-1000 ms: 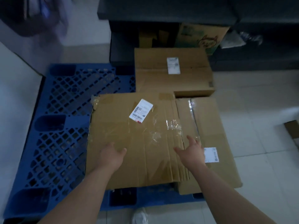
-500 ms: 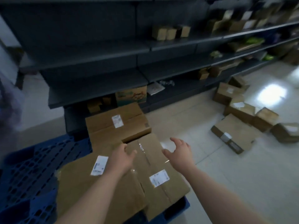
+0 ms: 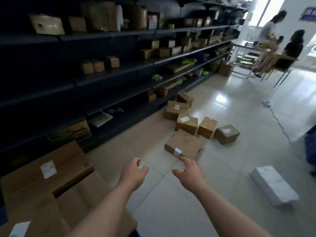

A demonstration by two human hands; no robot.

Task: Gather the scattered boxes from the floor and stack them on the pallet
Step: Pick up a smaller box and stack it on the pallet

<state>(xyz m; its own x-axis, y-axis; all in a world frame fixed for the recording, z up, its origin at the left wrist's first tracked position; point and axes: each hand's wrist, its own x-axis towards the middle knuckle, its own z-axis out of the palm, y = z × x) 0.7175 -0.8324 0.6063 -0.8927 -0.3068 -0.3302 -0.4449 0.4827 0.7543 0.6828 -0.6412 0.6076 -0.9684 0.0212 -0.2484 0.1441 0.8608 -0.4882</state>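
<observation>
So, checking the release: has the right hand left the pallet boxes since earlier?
Yes: the right hand is off the stacked boxes, now over the floor to their right.

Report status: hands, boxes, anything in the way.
Left hand, right hand open, empty. Flat box on floor ahead, not yet held; other boxes scattered behind it. White package on floor to the right, not blocking.

I get a dim aisle: the shelving (image 3: 85,86) on the left is nearly black, while daylight from the far-right window (image 3: 271,11) blows out white and leaves a glare patch on the floor (image 3: 221,98). My left hand (image 3: 133,173) and right hand (image 3: 189,171) look soft; the near-right white packet (image 3: 273,185) smears, and lines bow at the edges.
</observation>
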